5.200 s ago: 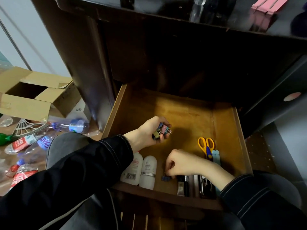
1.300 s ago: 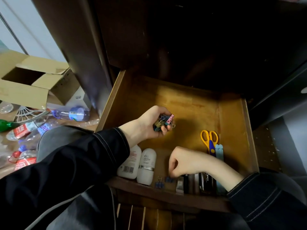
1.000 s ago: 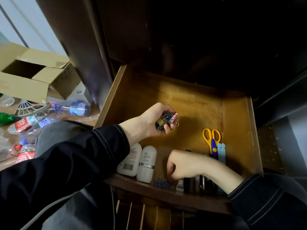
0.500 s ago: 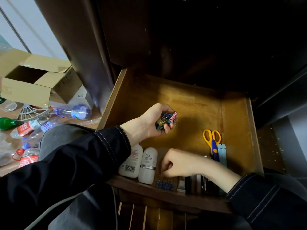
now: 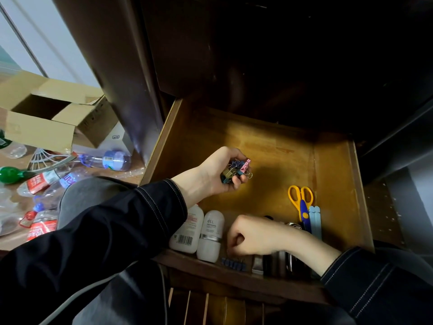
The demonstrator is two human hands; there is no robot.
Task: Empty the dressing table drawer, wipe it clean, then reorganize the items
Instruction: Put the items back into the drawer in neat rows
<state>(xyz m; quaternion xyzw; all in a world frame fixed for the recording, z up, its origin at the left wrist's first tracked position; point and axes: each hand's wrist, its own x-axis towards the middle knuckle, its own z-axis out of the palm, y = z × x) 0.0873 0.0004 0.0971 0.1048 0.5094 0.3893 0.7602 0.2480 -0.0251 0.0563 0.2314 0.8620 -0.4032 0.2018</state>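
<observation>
Over the pulled-out brown wooden drawer (image 5: 269, 146) of the dark dressing table, the head view shows both hands in black stitched sleeves. The left hand (image 5: 210, 174) hovers above the drawer's bare middle, its fingers curled round a bunch of small coloured binder clips (image 5: 235, 171), pink, blue and olive, with wire loops sticking out. The right hand (image 5: 253, 234) sits low at the front edge with its fingers curled under; whether it pinches anything cannot be told. Just below its knuckles a short row of blue binder clips (image 5: 234, 261) lies against the front wall.

Left of that row two white plastic bottles lie side by side: the white bottle with a barcode (image 5: 186, 233) and pale red print too small to read, and the white bottle with a silver band (image 5: 210, 235), marked "eLL". Right of the clips dark, shiny objects (image 5: 276, 261) lie partly under the right wrist. Yellow-handled scissors with a blue blade (image 5: 301, 200) lie near the right wall, touching two pale blue flat sticks (image 5: 314, 219).

On the floor to the left stand an open cardboard box (image 5: 42, 127), a clear plastic bottle with a blue label (image 5: 110, 159) and crushed bottles with red labels (image 5: 41, 180), their writing unreadable.
</observation>
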